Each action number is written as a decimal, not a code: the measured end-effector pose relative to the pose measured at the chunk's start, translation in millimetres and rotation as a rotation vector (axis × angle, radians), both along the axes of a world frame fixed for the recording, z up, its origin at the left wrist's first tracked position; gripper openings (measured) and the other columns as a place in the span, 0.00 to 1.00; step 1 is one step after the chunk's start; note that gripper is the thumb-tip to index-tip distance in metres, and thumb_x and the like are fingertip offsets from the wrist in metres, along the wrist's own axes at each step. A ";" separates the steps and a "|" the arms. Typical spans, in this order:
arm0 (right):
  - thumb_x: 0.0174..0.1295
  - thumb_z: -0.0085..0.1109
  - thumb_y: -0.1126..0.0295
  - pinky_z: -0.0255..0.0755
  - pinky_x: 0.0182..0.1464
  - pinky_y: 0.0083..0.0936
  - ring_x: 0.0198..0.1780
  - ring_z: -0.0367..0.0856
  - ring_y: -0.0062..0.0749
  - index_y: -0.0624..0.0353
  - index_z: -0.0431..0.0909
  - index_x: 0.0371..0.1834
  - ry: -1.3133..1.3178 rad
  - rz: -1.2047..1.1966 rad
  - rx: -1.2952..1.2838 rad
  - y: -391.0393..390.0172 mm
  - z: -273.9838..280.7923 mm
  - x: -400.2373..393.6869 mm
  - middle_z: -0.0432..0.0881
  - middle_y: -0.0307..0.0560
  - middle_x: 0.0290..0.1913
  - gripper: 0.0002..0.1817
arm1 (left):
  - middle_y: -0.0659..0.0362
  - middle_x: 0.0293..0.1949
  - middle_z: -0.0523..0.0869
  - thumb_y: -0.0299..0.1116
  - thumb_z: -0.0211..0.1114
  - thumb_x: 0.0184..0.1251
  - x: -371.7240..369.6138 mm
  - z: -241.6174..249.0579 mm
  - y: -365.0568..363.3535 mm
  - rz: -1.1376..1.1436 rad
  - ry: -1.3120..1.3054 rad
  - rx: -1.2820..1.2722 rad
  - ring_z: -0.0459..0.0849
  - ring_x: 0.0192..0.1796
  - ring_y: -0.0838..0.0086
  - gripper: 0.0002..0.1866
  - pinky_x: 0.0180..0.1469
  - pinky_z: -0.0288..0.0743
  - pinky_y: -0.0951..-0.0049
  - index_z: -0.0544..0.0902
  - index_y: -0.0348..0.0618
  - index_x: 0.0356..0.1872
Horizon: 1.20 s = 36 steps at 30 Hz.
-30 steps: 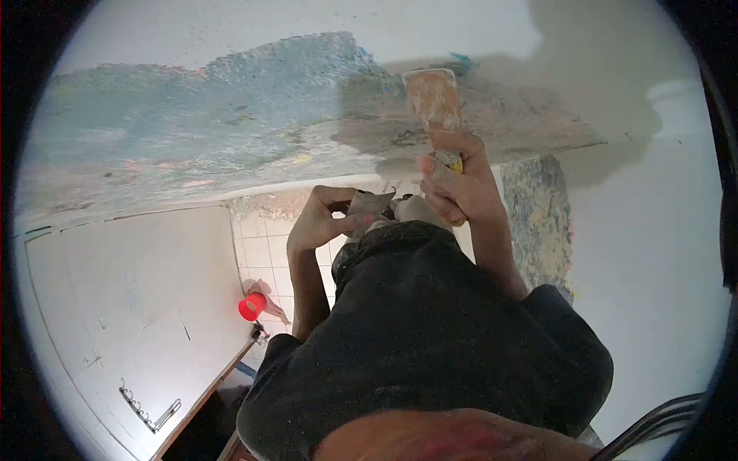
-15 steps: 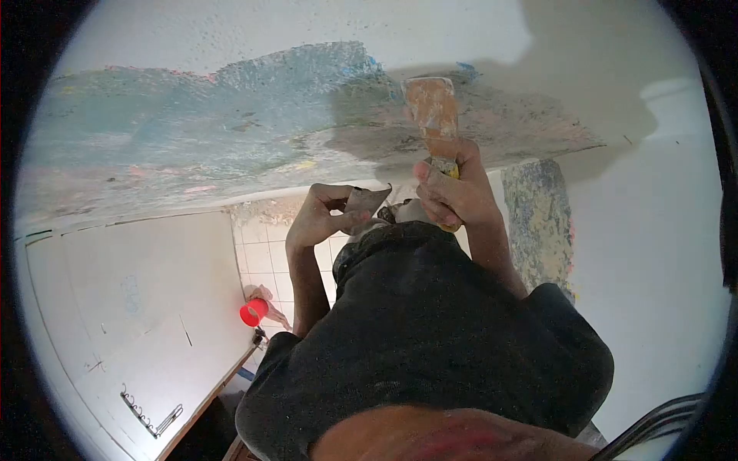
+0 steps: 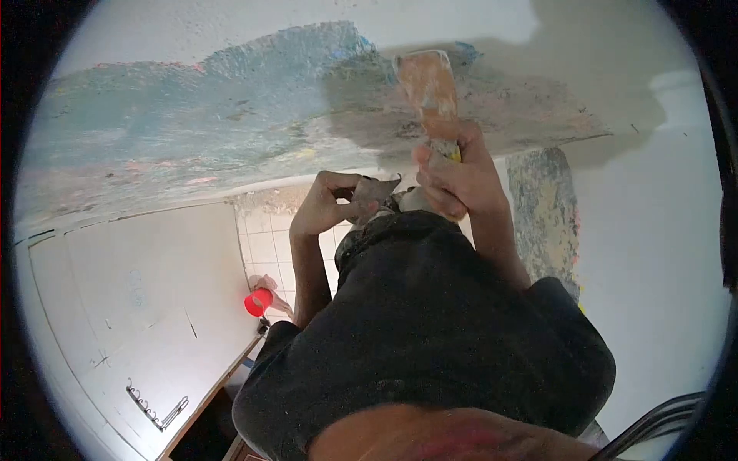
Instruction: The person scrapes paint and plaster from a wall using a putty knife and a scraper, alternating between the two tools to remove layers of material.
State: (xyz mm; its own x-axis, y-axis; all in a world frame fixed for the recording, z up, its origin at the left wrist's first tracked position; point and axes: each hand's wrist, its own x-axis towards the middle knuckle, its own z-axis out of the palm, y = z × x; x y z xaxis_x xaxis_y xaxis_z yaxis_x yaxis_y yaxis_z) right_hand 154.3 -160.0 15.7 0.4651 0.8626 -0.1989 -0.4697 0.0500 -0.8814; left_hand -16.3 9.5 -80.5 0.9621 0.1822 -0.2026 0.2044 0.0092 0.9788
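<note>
The right hand [image 3: 453, 180] is clenched around the yellow handle of a putty knife [image 3: 429, 88], its light, stiff blade pressed flat against the scraped ceiling [image 3: 231, 115], while the left hand [image 3: 327, 207] pinches a second small scraper [image 3: 375, 194] just beside it.

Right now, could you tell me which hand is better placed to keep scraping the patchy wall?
The right hand: it grips the scraper, whose blade lies against the patchy wall. The left hand holds a crumpled scrap lower down.

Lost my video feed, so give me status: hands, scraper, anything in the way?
Right hand shut on scraper, blade on the stripped wall patch. Left hand pinching a torn scrap. Nothing blocking the blade.
</note>
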 end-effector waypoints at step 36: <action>0.68 0.60 0.69 0.53 0.07 0.17 0.07 0.61 0.15 0.71 0.73 0.53 0.052 0.046 0.146 10.2 -20.7 -9.9 0.65 0.33 0.10 0.17 | 0.62 0.29 0.87 0.25 0.75 0.52 -12.5 -4.6 0.3 0.145 0.052 0.017 0.83 0.31 0.81 0.12 0.34 0.79 0.76 0.87 0.35 0.38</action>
